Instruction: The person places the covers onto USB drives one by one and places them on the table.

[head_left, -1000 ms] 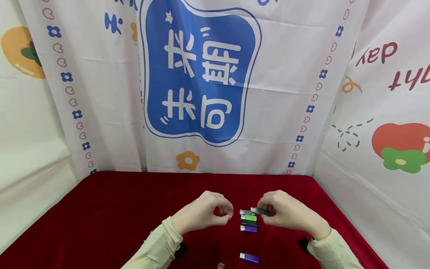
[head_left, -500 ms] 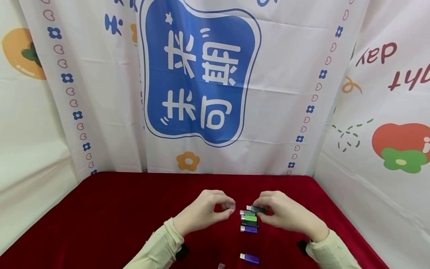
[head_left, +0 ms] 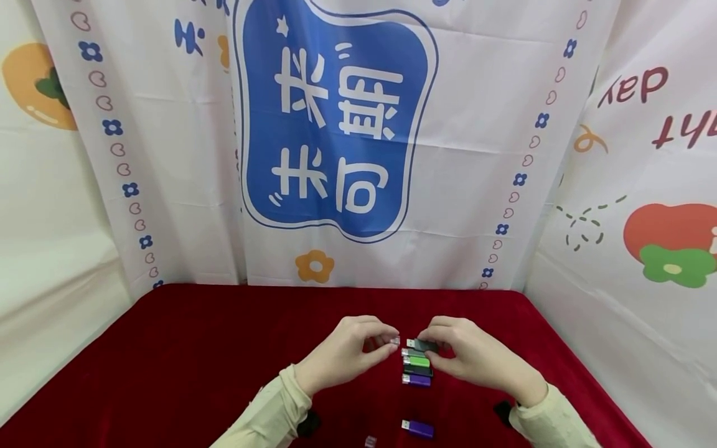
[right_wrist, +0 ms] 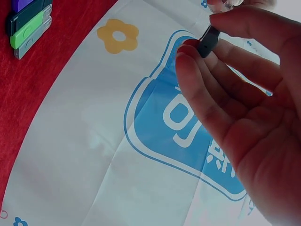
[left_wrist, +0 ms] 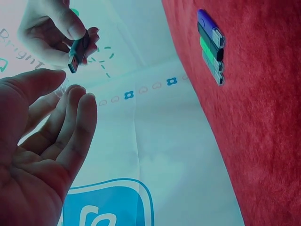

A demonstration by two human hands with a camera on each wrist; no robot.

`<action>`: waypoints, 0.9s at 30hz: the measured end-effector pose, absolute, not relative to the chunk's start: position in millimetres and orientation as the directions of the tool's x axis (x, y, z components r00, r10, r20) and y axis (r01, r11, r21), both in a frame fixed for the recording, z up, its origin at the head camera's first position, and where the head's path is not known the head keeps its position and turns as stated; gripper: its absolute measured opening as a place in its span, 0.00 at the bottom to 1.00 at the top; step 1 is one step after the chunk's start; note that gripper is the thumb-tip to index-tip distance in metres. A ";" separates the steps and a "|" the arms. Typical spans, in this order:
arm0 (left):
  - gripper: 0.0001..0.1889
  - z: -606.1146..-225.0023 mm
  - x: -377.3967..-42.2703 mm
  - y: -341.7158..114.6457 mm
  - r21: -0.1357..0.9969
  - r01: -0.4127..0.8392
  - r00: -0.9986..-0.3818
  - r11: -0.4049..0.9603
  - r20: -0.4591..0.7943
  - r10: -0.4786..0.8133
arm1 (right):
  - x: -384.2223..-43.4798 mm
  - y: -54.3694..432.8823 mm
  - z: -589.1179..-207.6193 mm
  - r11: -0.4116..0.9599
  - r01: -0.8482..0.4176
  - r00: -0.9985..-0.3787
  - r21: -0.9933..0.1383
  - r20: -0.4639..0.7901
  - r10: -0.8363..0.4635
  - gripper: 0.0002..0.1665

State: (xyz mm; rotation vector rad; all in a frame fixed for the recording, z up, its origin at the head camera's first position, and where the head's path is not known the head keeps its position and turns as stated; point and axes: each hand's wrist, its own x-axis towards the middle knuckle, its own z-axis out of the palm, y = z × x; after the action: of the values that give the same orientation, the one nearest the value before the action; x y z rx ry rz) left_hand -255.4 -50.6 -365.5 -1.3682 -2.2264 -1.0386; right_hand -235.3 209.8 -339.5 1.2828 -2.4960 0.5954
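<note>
My right hand [head_left: 476,358] pinches a dark USB flash drive [head_left: 427,345] between thumb and fingers, its bare metal plug [left_wrist: 72,63] pointing toward the left hand. My left hand [head_left: 347,351] pinches a small clear plastic cap [head_left: 395,341] at its fingertips. Cap and plug face each other, a short gap apart. Just below the right hand, a row of flash drives lies on the red cloth: grey [head_left: 413,353], green [head_left: 417,361], black [head_left: 417,371] and purple [head_left: 417,380]. Clear caps cover the plug ends of the grey, green and purple ones.
Closer to the body lies a second purple flash drive [head_left: 418,429] with its metal plug bare. Left of it is another clear cap [head_left: 370,442]. Red cloth [head_left: 224,361] covers the table, and printed white curtains [head_left: 470,155] stand behind and at both sides.
Both hands have drawn nearer each other. The right hand has brought the dark flash drive leftward and slightly up, while the left hand has carried the cap rightward and up.
</note>
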 end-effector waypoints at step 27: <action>0.10 -366.3 -252.0 -46.3 0.416 0.871 -0.476 0.262 0.582 0.659 | -233.1 203.3 -341.7 0.478 -0.849 -0.526 -0.226 0.449 -0.722 0.12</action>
State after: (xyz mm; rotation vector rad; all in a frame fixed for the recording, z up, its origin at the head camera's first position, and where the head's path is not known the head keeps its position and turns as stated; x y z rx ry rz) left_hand -252.0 -46.3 -366.3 -1.4101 -2.2462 -1.0327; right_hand -233.1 203.3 -341.7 1.3339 -2.4363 0.6159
